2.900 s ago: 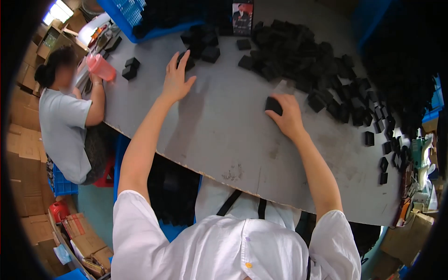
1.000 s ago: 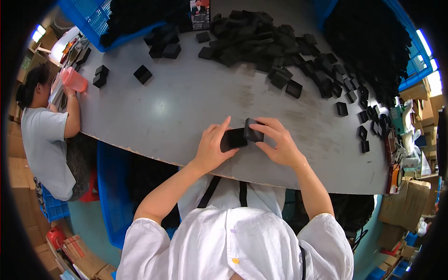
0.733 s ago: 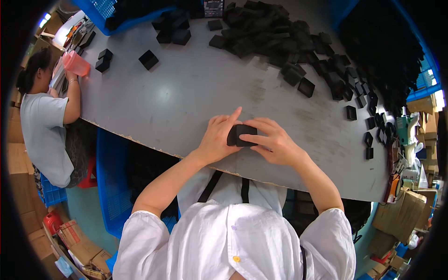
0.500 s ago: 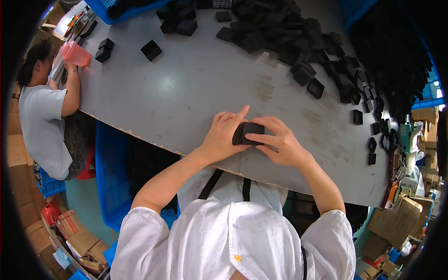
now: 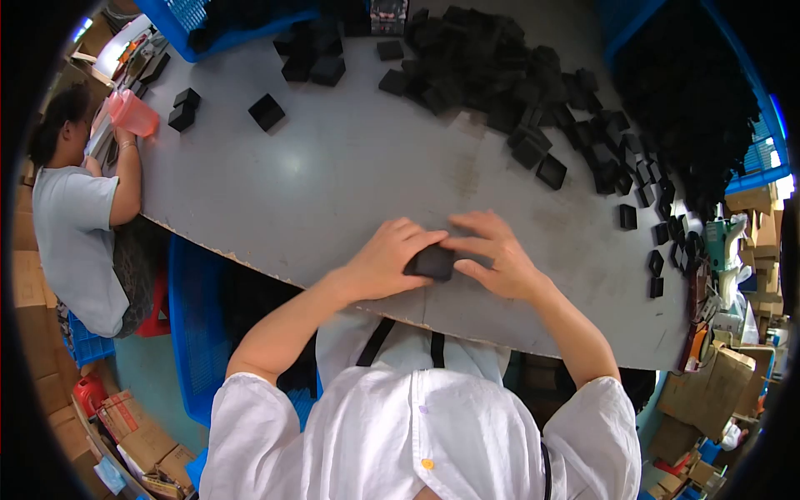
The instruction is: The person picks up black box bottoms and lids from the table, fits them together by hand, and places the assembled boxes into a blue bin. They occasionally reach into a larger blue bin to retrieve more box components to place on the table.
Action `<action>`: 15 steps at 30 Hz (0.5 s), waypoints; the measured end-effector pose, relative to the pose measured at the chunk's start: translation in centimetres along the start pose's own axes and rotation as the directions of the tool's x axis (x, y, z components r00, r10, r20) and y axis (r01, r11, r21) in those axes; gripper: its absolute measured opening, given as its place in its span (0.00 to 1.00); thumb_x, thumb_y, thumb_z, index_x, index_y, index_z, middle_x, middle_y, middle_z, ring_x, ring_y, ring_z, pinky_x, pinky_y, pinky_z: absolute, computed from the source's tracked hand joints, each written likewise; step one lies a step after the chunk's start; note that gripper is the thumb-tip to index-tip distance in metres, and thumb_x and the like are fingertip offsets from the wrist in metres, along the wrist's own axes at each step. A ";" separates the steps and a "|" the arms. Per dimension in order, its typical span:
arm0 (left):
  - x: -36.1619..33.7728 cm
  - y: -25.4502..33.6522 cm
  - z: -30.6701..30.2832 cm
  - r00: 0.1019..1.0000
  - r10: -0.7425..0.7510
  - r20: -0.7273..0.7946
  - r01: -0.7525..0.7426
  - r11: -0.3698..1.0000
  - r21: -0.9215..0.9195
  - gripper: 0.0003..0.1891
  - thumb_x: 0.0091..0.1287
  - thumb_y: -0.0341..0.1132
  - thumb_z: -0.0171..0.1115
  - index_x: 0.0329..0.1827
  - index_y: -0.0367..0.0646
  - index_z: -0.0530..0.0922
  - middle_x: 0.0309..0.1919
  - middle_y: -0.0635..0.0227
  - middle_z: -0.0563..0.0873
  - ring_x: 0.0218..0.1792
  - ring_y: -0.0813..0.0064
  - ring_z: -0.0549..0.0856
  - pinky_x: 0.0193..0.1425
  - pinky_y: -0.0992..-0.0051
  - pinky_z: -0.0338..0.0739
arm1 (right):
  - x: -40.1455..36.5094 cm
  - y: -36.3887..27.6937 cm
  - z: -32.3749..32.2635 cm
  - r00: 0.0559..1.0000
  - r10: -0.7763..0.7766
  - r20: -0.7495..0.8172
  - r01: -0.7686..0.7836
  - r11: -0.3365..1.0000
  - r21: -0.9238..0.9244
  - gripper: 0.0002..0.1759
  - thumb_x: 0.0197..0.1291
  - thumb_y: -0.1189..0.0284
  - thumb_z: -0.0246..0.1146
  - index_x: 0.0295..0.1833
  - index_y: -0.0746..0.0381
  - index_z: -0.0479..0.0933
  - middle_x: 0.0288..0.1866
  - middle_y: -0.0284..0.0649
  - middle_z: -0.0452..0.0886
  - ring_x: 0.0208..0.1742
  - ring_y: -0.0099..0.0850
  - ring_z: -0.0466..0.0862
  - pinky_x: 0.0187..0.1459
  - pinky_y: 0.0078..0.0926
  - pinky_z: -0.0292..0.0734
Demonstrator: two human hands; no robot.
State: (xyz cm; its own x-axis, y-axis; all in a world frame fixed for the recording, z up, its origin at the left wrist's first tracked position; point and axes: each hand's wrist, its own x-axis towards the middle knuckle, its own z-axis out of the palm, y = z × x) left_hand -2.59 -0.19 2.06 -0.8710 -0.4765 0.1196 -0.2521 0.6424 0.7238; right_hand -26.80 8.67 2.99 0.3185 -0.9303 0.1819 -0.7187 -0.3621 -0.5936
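Observation:
Close to the near edge of the grey table, a small black square box [image 5: 433, 263] is gripped between the thumb and fingers of my left hand [image 5: 387, 260]. The fingers of my right hand [image 5: 498, 257] are spread apart at the box's right side, with the index fingertip right at its upper corner and the thumb near its side. Part of the box's left end is hidden behind my left fingers.
A large heap of black boxes [image 5: 483, 71] covers the table's back, trailing down the right side. Blue crates [image 5: 754, 162] filled with black pieces stand at the back. At the left, another person [image 5: 79, 217] sits beside a pink cup [image 5: 133, 113].
My right hand has loosened from the box, its fingers spreading and drawing back to the right. The box now shows as one block, held by my left hand slightly nearer to me.

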 end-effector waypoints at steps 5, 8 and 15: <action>-2.3 -6.7 -12.0 0.941 -0.238 -0.239 0.258 0.965 0.054 0.45 0.56 0.43 0.77 0.77 0.51 0.62 0.70 0.53 0.69 0.67 0.50 0.72 0.73 0.55 0.67 | 3.6 8.0 -2.7 0.736 0.086 -0.672 -0.444 0.810 -0.383 0.31 0.54 0.71 0.74 0.64 0.63 0.75 0.59 0.47 0.80 0.60 0.48 0.77 0.60 0.42 0.71; -1.4 -16.2 -15.0 0.716 -0.187 -0.672 0.590 0.676 0.441 0.38 0.61 0.38 0.72 0.75 0.53 0.65 0.72 0.51 0.68 0.68 0.44 0.70 0.71 0.53 0.68 | 3.8 10.1 -2.0 0.776 0.160 -0.610 -0.503 0.741 -0.445 0.21 0.53 0.74 0.72 0.54 0.61 0.78 0.48 0.42 0.83 0.52 0.44 0.79 0.52 0.38 0.71; -1.5 -11.7 -5.3 0.729 -0.015 -0.684 0.205 0.959 0.197 0.06 0.57 0.33 0.70 0.33 0.41 0.83 0.57 0.52 0.81 0.56 0.48 0.80 0.60 0.59 0.76 | 0.5 5.1 0.9 0.925 0.003 -0.381 -0.154 0.918 -0.367 0.17 0.54 0.74 0.72 0.48 0.66 0.78 0.57 0.50 0.82 0.59 0.52 0.77 0.61 0.45 0.71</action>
State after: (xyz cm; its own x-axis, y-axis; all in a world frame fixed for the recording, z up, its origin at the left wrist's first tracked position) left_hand 3.85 -10.17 -3.02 -0.3431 -0.7678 0.5410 -0.5035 0.6366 0.5841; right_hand -29.72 6.38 -0.61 0.0573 -0.8835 0.4650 -0.9350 -0.2108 -0.2852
